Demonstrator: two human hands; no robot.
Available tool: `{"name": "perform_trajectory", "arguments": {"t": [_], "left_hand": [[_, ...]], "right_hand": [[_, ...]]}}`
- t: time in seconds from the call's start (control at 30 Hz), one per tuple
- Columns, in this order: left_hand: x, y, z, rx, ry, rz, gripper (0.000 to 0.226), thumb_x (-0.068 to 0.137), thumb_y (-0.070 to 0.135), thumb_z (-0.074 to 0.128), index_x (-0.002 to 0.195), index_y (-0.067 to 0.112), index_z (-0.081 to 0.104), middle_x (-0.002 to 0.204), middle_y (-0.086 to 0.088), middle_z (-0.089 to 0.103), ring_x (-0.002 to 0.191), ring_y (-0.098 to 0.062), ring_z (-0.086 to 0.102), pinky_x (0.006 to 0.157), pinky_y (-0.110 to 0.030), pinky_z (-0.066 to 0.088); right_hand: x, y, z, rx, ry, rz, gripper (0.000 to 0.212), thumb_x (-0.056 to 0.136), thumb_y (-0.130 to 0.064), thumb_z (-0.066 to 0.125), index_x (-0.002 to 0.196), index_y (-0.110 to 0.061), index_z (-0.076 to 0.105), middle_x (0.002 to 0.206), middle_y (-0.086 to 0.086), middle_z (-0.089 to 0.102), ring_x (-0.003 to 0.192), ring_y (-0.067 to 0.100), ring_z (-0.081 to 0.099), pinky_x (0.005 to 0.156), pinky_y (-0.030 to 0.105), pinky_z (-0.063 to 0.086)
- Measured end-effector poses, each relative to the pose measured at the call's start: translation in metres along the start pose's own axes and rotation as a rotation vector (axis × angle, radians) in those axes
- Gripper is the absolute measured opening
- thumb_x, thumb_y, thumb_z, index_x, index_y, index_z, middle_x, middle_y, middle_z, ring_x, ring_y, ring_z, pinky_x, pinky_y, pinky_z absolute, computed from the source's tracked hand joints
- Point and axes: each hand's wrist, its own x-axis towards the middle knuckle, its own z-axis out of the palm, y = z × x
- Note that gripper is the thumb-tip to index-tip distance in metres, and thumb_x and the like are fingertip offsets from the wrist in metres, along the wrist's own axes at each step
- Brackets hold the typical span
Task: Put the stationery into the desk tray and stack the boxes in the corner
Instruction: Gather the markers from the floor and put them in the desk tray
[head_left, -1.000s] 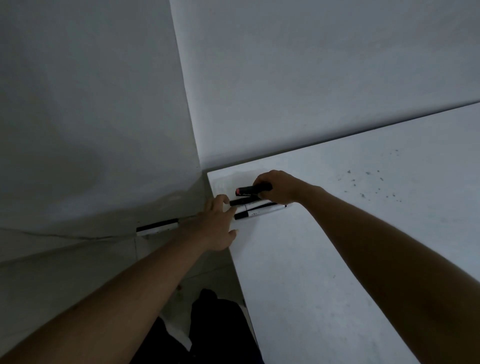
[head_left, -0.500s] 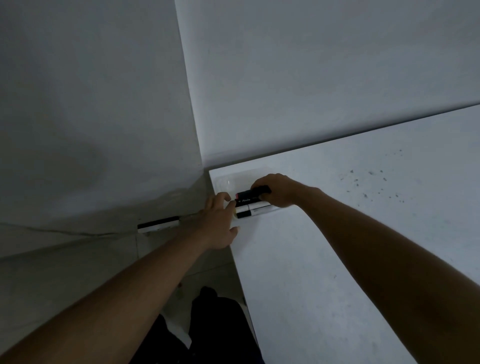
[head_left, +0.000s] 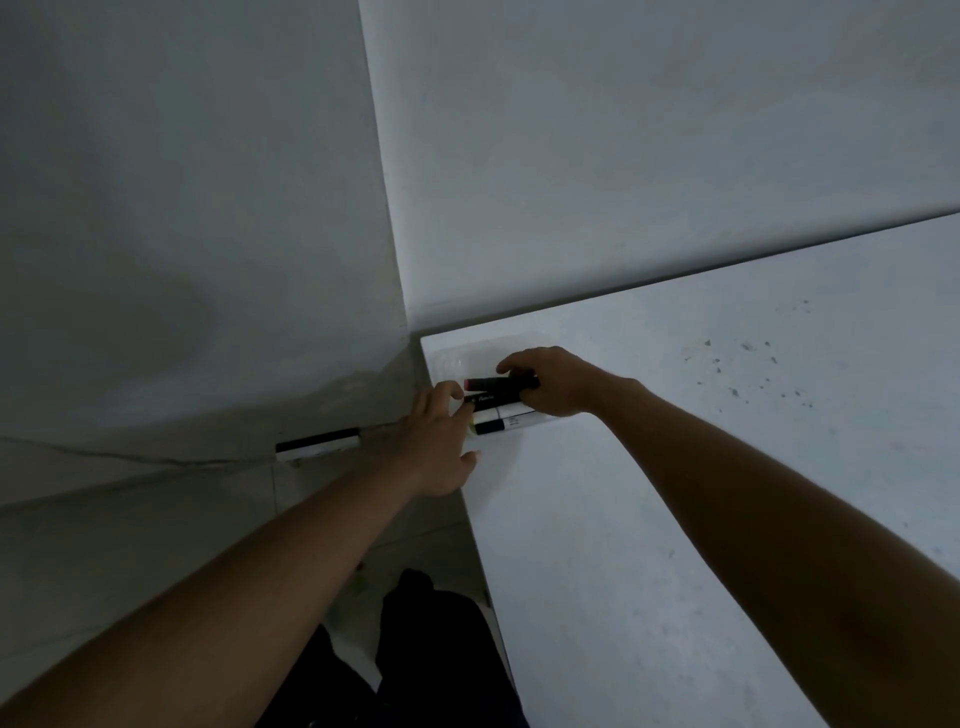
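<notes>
I see my left hand (head_left: 441, 441) and right hand (head_left: 553, 382) at the desk (head_left: 675, 519) corner.
Right fingers grip the pink-tipped marker (head_left: 498, 384); just beneath them lie two more markers (head_left: 501, 413), ends touched by loosely spread left fingertips.

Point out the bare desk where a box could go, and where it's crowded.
Free: the white desk right of the right hand, along the wall out to the dark specks, and the whole near stretch beneath the right forearm. Crowded: the corner, where the clear tray, the markers and the left hand sit.
</notes>
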Motion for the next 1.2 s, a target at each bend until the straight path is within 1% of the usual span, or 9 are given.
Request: {"name": "perform_trajectory", "arguments": {"t": [0.13, 0.27, 0.33, 0.53, 0.7, 0.8, 0.87, 1.0, 1.2], "left_hand": [[0.0, 0.002, 0.0, -0.031, 0.022, -0.001, 0.064, 0.092, 0.042, 0.051, 0.144, 0.012, 0.028, 0.148, -0.004, 0.011, 0.138, -0.026, 0.017, 0.107, -0.043, 0.038], [0.001, 0.005, 0.0, -0.068, 0.07, -0.006, 0.054, 0.091, 0.037, 0.055, 0.133, 0.011, 0.035, 0.142, -0.007, 0.022, 0.133, -0.026, 0.026, 0.1, -0.042, 0.043], [0.001, 0.005, -0.001, -0.073, 0.073, -0.008, 0.057, 0.09, 0.037, 0.055, 0.136, 0.011, 0.031, 0.143, -0.007, 0.022, 0.132, -0.026, 0.027, 0.1, -0.042, 0.044], [0.003, 0.003, -0.002, 0.029, 0.023, -0.023, 0.069, 0.091, 0.044, 0.05, 0.146, 0.013, 0.022, 0.148, -0.004, 0.011, 0.137, -0.029, 0.017, 0.103, -0.044, 0.041], [0.001, 0.003, -0.002, -0.005, 0.046, -0.014, 0.067, 0.092, 0.042, 0.05, 0.146, 0.013, 0.023, 0.148, -0.003, 0.015, 0.136, -0.027, 0.02, 0.102, -0.044, 0.042], [0.0, 0.005, -0.004, -0.04, 0.062, -0.009, 0.066, 0.092, 0.04, 0.051, 0.145, 0.014, 0.024, 0.147, -0.004, 0.017, 0.135, -0.027, 0.023, 0.102, -0.043, 0.042], [0.0, 0.005, -0.004, -0.056, 0.067, -0.004, 0.065, 0.092, 0.039, 0.051, 0.145, 0.013, 0.024, 0.148, -0.005, 0.019, 0.135, -0.027, 0.023, 0.104, -0.043, 0.041], [-0.002, 0.004, -0.008, -0.098, 0.079, 0.001, 0.062, 0.093, 0.036, 0.051, 0.144, 0.014, 0.026, 0.149, -0.007, 0.019, 0.137, -0.028, 0.023, 0.106, -0.044, 0.038], [-0.006, -0.005, -0.014, -0.158, 0.137, 0.0, 0.061, 0.092, 0.03, 0.053, 0.144, 0.012, 0.028, 0.147, -0.01, 0.024, 0.136, -0.029, 0.023, 0.108, -0.044, 0.035]], "right_hand": [[-0.004, 0.004, -0.002, 0.047, -0.006, -0.009, 0.026, 0.087, -0.014, 0.057, 0.111, -0.02, 0.066, 0.117, 0.004, 0.063, 0.109, 0.02, 0.055, 0.096, 0.033, 0.044], [-0.004, 0.01, 0.002, 0.081, 0.041, 0.009, 0.019, 0.086, -0.013, 0.058, 0.101, -0.021, 0.067, 0.112, 0.003, 0.063, 0.106, 0.021, 0.057, 0.095, 0.037, 0.047], [-0.004, 0.012, 0.004, 0.071, 0.044, 0.017, 0.021, 0.086, -0.013, 0.057, 0.101, -0.024, 0.067, 0.112, 0.001, 0.063, 0.105, 0.02, 0.057, 0.097, 0.04, 0.046], [-0.005, 0.011, 0.002, 0.141, 0.078, 0.03, 0.023, 0.092, -0.012, 0.051, 0.105, -0.017, 0.069, 0.112, 0.002, 0.066, 0.104, 0.017, 0.057, 0.095, 0.032, 0.045], [-0.006, 0.012, 0.006, 0.106, 0.121, 0.078, 0.028, 0.094, -0.005, 0.044, 0.108, -0.014, 0.067, 0.114, 0.006, 0.065, 0.104, 0.021, 0.058, 0.087, 0.026, 0.044], [-0.006, 0.011, 0.008, 0.137, 0.164, 0.079, 0.026, 0.093, -0.004, 0.047, 0.107, -0.014, 0.067, 0.113, 0.005, 0.066, 0.105, 0.022, 0.06, 0.092, 0.03, 0.048], [-0.006, 0.01, 0.007, 0.166, 0.209, 0.096, 0.029, 0.092, -0.001, 0.044, 0.107, -0.014, 0.066, 0.114, 0.006, 0.067, 0.106, 0.022, 0.06, 0.093, 0.03, 0.048], [-0.011, 0.008, 0.003, 0.204, 0.291, 0.15, 0.036, 0.089, 0.005, 0.04, 0.105, -0.012, 0.067, 0.113, 0.006, 0.068, 0.104, 0.02, 0.061, 0.086, 0.02, 0.044], [-0.02, -0.002, -0.001, 0.241, 0.37, 0.208, 0.034, 0.087, 0.005, 0.04, 0.099, -0.011, 0.068, 0.106, 0.005, 0.068, 0.092, 0.018, 0.061, 0.075, 0.019, 0.043]]}}
